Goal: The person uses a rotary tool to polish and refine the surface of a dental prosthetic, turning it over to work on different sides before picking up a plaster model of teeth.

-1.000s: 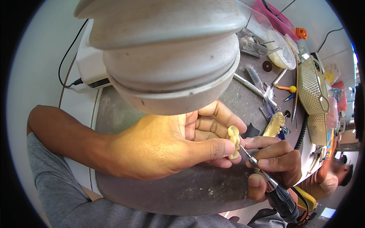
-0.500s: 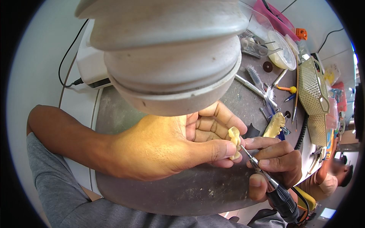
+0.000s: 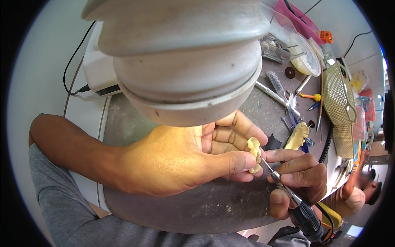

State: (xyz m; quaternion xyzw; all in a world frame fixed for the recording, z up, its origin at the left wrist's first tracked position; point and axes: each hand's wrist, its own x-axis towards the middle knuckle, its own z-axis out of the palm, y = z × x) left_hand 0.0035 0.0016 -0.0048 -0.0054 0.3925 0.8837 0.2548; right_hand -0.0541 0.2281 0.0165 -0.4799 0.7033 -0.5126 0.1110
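— Where's the work sitting?
— The left hand (image 3: 173,164) has the small cream tooth piece (image 3: 254,153) pinched between thumb and fingers, held above the near part of the dark desk (image 3: 197,206), under the big pale dome (image 3: 181,53).
— And the other hand?
— The right hand (image 3: 298,179) is closed round the black rotary handpiece (image 3: 298,210) like a pen, its thin bur touching the piece's right side.
— So grinding's under way?
— I'd judge trimming, yes. The next pass likely needs a light touch, bur clear of the thumb. A yellowish dental cast (image 3: 297,136) lies just beyond, on the right.
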